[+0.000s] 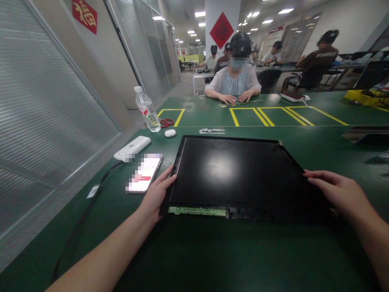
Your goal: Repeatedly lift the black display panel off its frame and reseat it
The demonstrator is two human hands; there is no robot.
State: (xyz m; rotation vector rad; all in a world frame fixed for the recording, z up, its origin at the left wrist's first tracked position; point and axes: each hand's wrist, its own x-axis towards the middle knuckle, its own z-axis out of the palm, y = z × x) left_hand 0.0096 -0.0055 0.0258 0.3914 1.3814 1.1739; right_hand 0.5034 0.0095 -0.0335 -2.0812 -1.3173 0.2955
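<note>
A black LCD screen panel [237, 174] is held by its two sides over the green table, dark face up, with a bright reflection on it. Along its near edge runs a green circuit board strip [197, 211]. My left hand [159, 188] grips the panel's left edge, thumb on the front rim and other fingers partly hidden. At the right edge my right hand [337, 188] pinches the frame between thumb and fingers. A lit phone [146, 173] lies left of the panel, near my left hand.
On the green table [194, 259], a white power bank [133, 148], water bottle [148, 110], white earbud case [170, 133] and red-handled scissors [166, 122] sit at left. White strips [212, 131] lie beyond the panel. A masked person [234, 77] works opposite. Dark parts [366, 134] rest at right.
</note>
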